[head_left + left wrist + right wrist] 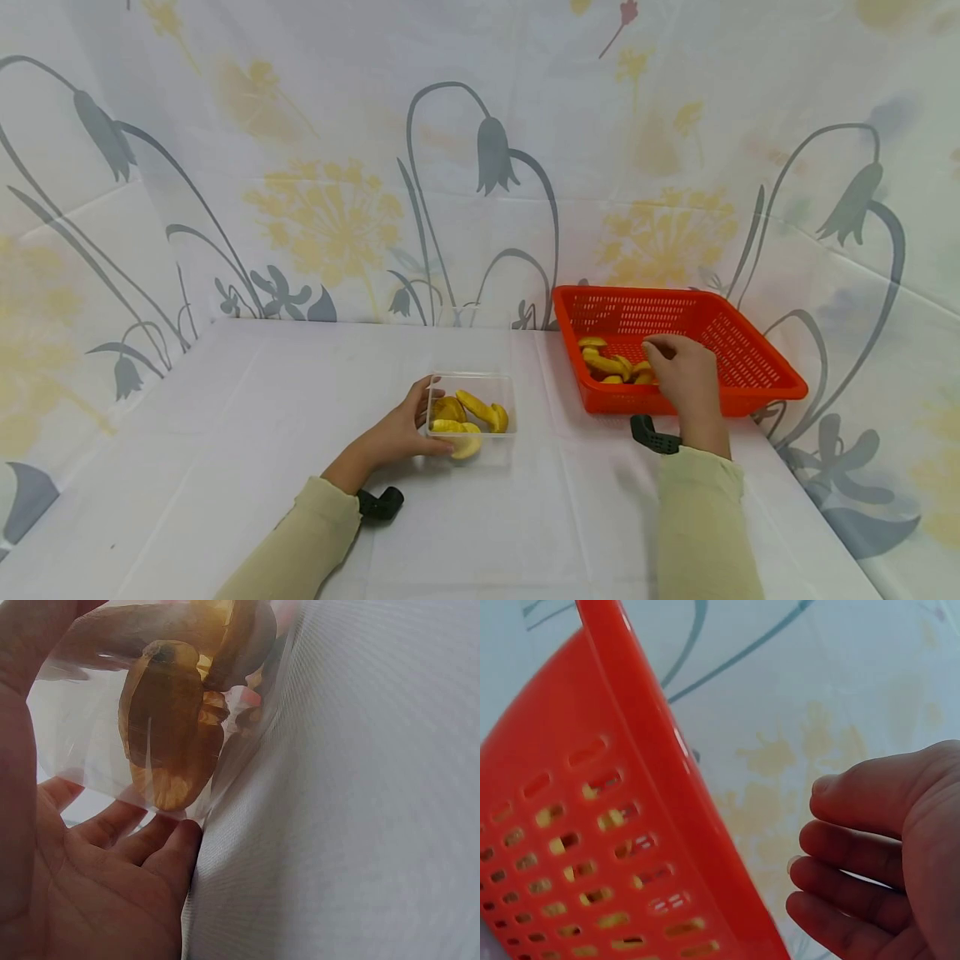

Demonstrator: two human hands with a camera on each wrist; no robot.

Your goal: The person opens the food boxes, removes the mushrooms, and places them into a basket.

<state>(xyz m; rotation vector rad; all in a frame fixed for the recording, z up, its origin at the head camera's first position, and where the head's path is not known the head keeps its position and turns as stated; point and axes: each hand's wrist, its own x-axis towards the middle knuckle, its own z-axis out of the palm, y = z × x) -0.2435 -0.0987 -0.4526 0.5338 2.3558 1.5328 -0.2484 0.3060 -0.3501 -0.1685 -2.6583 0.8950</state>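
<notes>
My left hand (pixel 411 427) holds a clear plastic box (pixel 491 383) on the table, with fingers at its left side and the thumb at its front. Several yellow mushrooms (pixel 477 407) lie inside. The left wrist view shows the fingers against the box wall, with a mushroom (pixel 169 727) seen through the plastic. Over the front of a red basket (pixel 757 354) is my right hand (pixel 686 371), holding nothing that I can see. Its fingers are slightly bent and apart from the thumb in the right wrist view. More yellow mushrooms (pixel 603 362) lie in the basket's left part, some hidden.
A white cloth (pixel 247 433) covers the table. Behind stands a flower-printed curtain (pixel 337 125), close to the basket's back. A faint clear container (pixel 468 317) appears at the table's back edge. Black wrist devices (pixel 381 503) are on both wrists.
</notes>
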